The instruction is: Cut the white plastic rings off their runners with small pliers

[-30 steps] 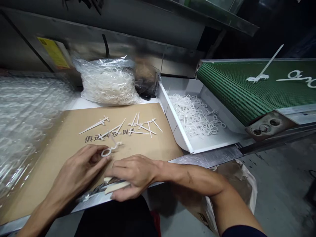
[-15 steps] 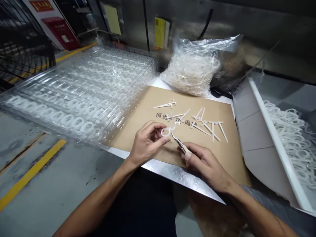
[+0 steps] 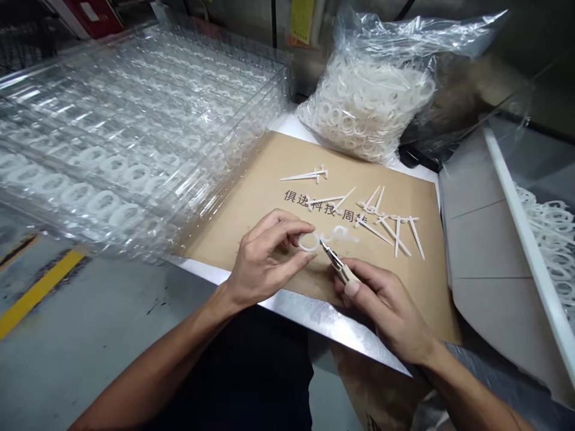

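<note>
The left hand (image 3: 267, 257) pinched a plastic ring (image 3: 308, 242) while the right hand (image 3: 386, 308) gripped snips (image 3: 339, 265); one slip could have nicked the left fingers (image 3: 287, 219).

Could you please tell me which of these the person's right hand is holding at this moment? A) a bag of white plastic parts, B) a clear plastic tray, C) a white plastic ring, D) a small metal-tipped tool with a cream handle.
D. The right hand grips the small metal-tipped tool with a cream handle, its tip reaching toward the white plastic ring held in the left hand.
</note>
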A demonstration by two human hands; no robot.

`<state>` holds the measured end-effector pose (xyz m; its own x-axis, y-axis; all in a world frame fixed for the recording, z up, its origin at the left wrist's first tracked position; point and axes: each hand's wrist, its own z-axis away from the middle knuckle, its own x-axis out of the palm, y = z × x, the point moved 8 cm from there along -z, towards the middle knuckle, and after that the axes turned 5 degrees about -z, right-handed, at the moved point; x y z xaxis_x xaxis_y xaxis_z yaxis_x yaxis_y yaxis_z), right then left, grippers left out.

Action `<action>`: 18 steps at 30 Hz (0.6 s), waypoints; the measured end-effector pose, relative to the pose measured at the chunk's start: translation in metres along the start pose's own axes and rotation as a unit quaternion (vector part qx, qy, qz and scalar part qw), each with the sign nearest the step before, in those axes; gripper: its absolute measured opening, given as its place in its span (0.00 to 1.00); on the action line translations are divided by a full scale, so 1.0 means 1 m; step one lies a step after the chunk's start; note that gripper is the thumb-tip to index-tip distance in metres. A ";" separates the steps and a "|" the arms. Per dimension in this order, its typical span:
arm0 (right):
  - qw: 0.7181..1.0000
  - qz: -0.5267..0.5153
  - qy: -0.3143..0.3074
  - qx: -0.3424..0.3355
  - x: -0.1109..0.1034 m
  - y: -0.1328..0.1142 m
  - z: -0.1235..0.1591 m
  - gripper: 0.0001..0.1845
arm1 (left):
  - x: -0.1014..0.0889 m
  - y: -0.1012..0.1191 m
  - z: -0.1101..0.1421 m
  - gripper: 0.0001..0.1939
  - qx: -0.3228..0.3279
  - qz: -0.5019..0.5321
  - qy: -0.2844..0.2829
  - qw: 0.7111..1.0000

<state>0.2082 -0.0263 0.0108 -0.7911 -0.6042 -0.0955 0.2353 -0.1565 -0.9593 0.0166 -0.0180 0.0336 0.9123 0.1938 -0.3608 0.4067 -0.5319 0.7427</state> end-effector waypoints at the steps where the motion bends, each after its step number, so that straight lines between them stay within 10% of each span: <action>1: 1.000 0.000 0.000 0.001 0.000 0.001 0.000 0.16 | 0.000 0.001 -0.001 0.17 0.004 -0.004 0.000 1.000; 18: 1.000 0.016 0.019 0.011 -0.002 0.001 -0.001 0.17 | 0.001 0.004 0.000 0.15 0.004 -0.016 -0.010 1.000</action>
<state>0.2096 -0.0246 0.0097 -0.8034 -0.5795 -0.1370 0.2730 -0.1539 -0.9496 0.0196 -0.0197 0.0364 0.8976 0.1946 -0.3955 0.4353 -0.5321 0.7262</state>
